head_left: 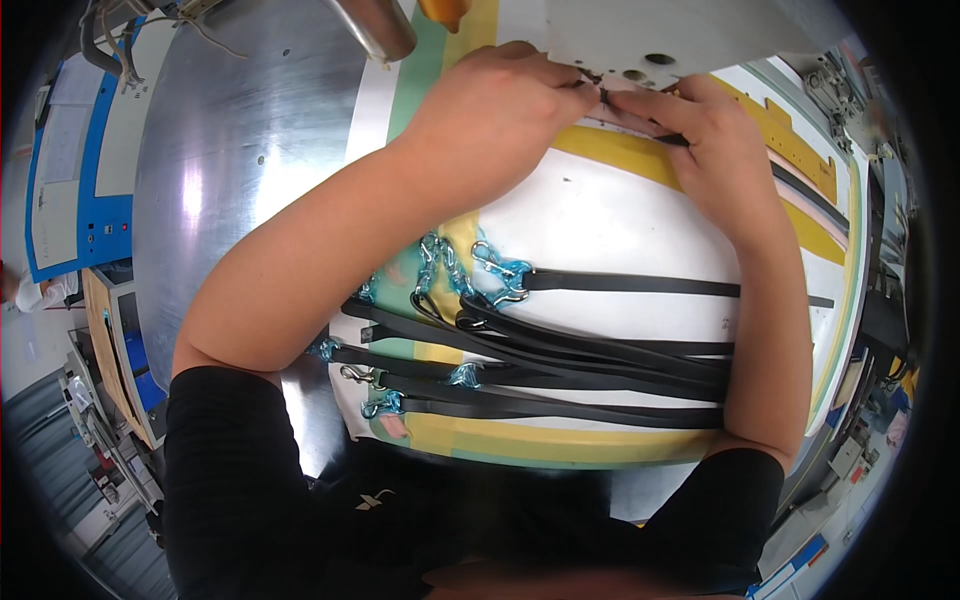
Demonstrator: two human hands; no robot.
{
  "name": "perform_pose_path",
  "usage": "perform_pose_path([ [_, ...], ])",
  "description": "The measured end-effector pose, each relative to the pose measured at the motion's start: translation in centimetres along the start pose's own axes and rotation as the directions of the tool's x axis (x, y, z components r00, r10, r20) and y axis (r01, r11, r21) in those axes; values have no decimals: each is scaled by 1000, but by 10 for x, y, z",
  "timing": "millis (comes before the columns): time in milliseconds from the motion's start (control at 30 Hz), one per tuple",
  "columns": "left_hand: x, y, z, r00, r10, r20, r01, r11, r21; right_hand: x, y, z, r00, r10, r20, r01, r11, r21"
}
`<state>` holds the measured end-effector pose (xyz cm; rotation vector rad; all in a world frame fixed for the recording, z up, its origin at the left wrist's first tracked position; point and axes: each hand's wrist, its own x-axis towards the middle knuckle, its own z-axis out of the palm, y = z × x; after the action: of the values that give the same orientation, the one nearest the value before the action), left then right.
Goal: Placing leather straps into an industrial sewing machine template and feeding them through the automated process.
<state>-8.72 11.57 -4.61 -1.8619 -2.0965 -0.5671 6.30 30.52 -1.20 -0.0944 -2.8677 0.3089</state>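
Both hands meet at the far side of the table, just under the pale machine body. My left hand (515, 105) is closed, its fingertips pressed on a small dark end of a black strap. My right hand (708, 125) is closed too, with a dark piece of the black strap (673, 139) showing below its fingers. Most of that strap is hidden by the hands. Nearer to me lie several black straps (590, 352), running left to right. At their left ends are metal snap hooks (357, 375), many wrapped in blue film (503, 280).
The pale machine body (690, 40) overhangs my hands. A metal cylinder (375, 30) and an amber nozzle-like part (445, 12) hang at the top. Yellow strips (800, 150) lie at the far right. A shiny metal surface (230, 150) extends left, beside a blue-and-white cabinet (105, 225).
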Motion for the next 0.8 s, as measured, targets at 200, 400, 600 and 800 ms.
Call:
perform_pose_path([
  [200, 0, 2, -2, 998, -20, 63, 20, 1000, 11, 2, -8, -7, 999, 21, 40, -17, 997, -77],
  [400, -2, 7, 0, 993, -66, 99, 67, 998, -6, 3, -18, -14, 997, 21, 72, -9, 986, -169],
  [600, -3, 11, -2, 986, -90, 139, 93, 996, -13, 36, -16, -32, 837, 407, 366, -431, 902, -17],
  [800, -3, 8, 6, 994, -50, 92, 50, 999, 2, 48, 12, -12, 976, 152, 158, -188, 950, 250],
])
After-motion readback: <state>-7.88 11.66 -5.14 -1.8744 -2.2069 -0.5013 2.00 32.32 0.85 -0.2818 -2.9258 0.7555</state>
